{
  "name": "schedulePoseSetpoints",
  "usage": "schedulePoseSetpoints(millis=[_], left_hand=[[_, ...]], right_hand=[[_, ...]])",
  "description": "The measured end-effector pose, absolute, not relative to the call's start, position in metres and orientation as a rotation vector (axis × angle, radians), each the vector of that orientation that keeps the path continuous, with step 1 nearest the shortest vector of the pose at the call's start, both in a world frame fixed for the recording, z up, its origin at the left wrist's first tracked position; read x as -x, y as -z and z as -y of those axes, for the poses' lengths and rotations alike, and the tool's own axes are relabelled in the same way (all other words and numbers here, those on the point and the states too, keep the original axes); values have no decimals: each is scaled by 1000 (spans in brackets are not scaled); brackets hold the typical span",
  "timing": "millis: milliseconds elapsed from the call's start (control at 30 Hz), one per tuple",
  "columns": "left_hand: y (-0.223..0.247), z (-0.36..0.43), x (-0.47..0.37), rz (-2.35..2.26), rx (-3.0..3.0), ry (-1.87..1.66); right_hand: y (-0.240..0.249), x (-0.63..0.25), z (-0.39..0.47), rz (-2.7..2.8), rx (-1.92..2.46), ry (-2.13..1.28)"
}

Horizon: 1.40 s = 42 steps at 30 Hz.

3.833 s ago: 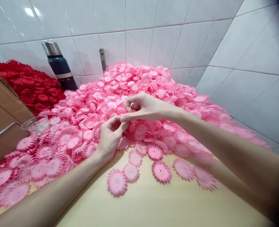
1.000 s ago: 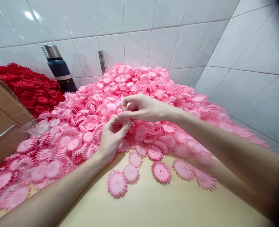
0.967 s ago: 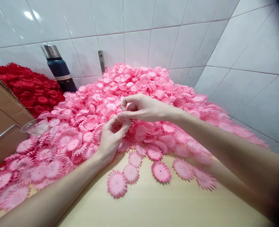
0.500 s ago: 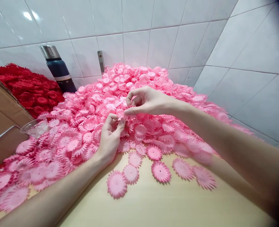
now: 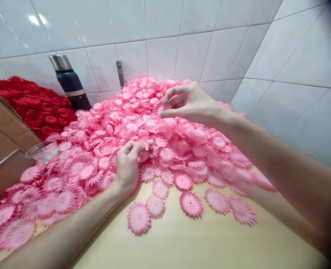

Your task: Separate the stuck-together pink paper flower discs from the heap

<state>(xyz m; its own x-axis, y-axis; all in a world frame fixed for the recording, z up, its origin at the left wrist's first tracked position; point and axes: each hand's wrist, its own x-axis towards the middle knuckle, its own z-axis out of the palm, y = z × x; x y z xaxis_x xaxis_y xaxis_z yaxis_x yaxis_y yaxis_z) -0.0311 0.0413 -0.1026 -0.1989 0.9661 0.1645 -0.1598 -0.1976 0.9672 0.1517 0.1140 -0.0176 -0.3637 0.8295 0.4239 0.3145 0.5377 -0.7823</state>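
A large heap of pink flower-shaped discs (image 5: 109,127) with toothed edges fills the middle of the table. My left hand (image 5: 129,164) is at the front of the heap, thumb and fingers pinched on a small pink piece (image 5: 148,145) whose shape is partly hidden. Higher and to the right, my right hand (image 5: 189,102) is over the heap, with thumb and forefinger closed on the edge of a pink disc (image 5: 159,109). Several loose discs, one darker pink (image 5: 191,203), lie flat on the pale table (image 5: 182,243) in front.
A dark blue bottle (image 5: 73,86) with a steel cap stands against the tiled wall behind. Red discs (image 5: 39,104) are piled at the back left. A cardboard box (image 5: 5,130) and a clear plastic cup (image 5: 42,151) are at the left. A metal bracket (image 5: 120,73) is on the wall.
My right hand has moved up and right, away from my left hand, with a pink disc now visible at its fingertips. My left hand has turned slightly and stayed near the same spot.
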Motion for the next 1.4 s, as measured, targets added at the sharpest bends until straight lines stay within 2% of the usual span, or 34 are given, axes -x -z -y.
schedulePoseSetpoints(millis=[133,367,1100,1167,1333,1400], left_hand=[[112,-46,35,-1126,-1151,-1604],[111,-46,33,-1029,-1128,-1657],[114,-48,36,-966,-1263,-1567],[114,-49,35,-957,-1213,-1577],[114,-48,33,-936,-1118,-1604],[112,-47,33,-935,-1115,-1601]], right_hand=[[24,-142,-112,1984,824,-869],[29,-134,-105,2183,905,-800],[44,-116,-100,2188,784,-983],[42,-118,-102,2130,812,-879],[35,-122,-105,1980,808,-347],[32,-125,-104,2086,774,-323]])
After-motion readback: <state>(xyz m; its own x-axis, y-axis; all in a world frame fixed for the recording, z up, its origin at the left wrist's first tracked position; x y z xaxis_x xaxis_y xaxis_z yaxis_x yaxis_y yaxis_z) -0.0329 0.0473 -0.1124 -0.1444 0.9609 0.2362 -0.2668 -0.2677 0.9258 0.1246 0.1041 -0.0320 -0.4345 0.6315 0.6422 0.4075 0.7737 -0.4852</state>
